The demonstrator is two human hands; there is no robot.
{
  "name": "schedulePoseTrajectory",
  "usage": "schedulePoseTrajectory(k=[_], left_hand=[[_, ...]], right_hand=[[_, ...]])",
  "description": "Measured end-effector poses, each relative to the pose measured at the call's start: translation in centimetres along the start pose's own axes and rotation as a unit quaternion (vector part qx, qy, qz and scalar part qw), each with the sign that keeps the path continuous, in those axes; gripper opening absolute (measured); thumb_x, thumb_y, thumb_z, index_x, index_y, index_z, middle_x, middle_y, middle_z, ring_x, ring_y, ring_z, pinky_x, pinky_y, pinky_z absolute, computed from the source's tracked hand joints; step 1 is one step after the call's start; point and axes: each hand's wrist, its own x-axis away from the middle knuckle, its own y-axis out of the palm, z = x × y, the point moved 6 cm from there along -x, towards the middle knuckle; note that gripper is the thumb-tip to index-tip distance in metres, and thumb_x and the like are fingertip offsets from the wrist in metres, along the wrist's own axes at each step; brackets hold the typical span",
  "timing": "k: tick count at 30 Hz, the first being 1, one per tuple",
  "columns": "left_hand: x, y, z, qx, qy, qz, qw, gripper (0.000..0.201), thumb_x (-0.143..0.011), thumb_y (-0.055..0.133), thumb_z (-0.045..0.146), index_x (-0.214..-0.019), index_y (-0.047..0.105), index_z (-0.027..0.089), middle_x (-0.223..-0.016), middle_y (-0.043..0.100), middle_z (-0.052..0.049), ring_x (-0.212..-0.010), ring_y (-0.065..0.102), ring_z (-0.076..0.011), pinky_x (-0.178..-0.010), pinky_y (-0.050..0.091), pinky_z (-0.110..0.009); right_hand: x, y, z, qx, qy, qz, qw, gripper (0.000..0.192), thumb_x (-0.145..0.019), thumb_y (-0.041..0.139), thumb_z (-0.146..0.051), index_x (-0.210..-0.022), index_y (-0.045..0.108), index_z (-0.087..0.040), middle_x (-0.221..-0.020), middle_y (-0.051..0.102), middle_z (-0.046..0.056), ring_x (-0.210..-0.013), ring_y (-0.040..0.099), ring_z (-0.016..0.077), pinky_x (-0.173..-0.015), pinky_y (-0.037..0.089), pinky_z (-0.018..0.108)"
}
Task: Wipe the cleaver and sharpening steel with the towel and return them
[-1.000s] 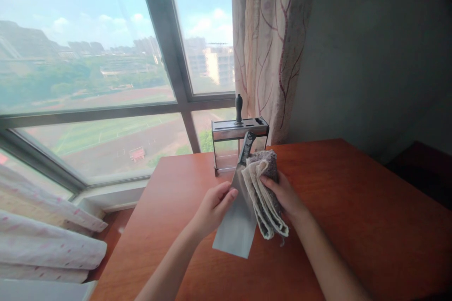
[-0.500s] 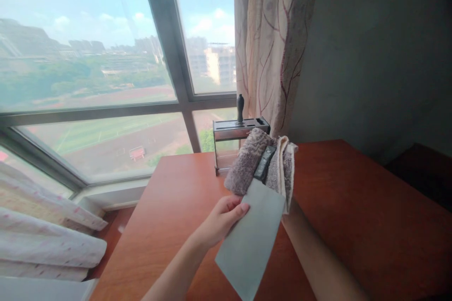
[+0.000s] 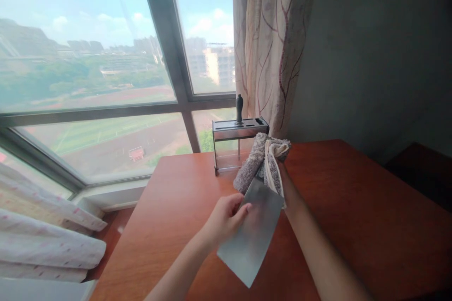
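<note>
A kitchen cleaver with a broad grey blade [image 3: 252, 233] hangs over the table, its blade pointing down toward me. My left hand [image 3: 226, 218] is closed on the blade's left edge, thumb on the near face. A grey-brown towel [image 3: 250, 164] with a pale hem wraps the handle end, leaving almost none of the dark handle in sight. My right hand [image 3: 284, 176] is behind the towel and grips it round the handle from the right; its fingers are hidden by the cloth.
A knife rack [image 3: 240, 128] with a metal top and see-through sides stands at the table's far edge, one dark-handled tool [image 3: 239, 109] upright in it. The reddish-brown table [image 3: 339, 225] extends right. Window panes and a patterned curtain [image 3: 271, 47] stand behind.
The towel has been folded over the dark handle, which showed before. My right hand has moved up and a little left round it. The blade has tipped, looking shorter and darker.
</note>
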Motion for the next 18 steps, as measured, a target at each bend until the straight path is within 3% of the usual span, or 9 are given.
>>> schedulePoseTrajectory(k=[2,5,11,18], left_hand=[[0.0,-0.6,0.3,-0.097,0.022,0.022,0.995,0.038,-0.088,0.048,0.043,-0.062,0.036,0.018,-0.058,0.028,0.005,-0.054,0.028,-0.0087,-0.05,0.019,-0.023],[0.0,-0.8,0.4,-0.138,0.032,0.018,0.99,0.036,-0.09,0.045,0.04,-0.063,0.034,0.019,-0.058,0.028,0.005,-0.055,0.028,-0.0092,-0.051,0.019,-0.024],[0.0,-0.7,0.0,-0.049,0.037,-0.037,0.997,0.036,-0.091,0.042,0.044,-0.067,0.039,0.018,-0.063,0.03,0.004,-0.058,0.032,-0.0097,-0.052,0.022,-0.023],[0.0,-1.4,-0.4,-0.005,0.019,-0.039,0.999,0.037,-0.09,0.045,0.047,-0.068,0.041,0.017,-0.064,0.031,0.004,-0.059,0.032,-0.0098,-0.052,0.023,-0.023]], right_hand=[[-0.5,-0.3,0.0,-0.013,0.003,-0.012,1.0,0.041,-0.079,0.063,-0.049,-0.104,0.064,-0.017,-0.083,0.072,0.001,-0.079,0.065,0.0216,-0.071,0.049,0.031],[-0.9,-0.8,-0.2,-0.022,0.004,-0.014,1.0,0.039,-0.073,0.071,-0.044,-0.101,0.064,-0.018,-0.079,0.072,0.0,-0.072,0.064,0.0193,-0.068,0.047,0.028],[-0.7,-1.4,-0.3,-0.037,0.014,-0.033,0.999,0.035,-0.073,0.071,-0.044,-0.098,0.065,-0.02,-0.074,0.071,-0.001,-0.061,0.061,0.0173,-0.06,0.046,0.027],[-1.2,-2.3,0.1,-0.067,0.013,-0.06,0.996,0.035,-0.072,0.073,-0.044,-0.099,0.066,-0.023,-0.081,0.072,-0.001,-0.068,0.065,0.0192,-0.063,0.049,0.028]])
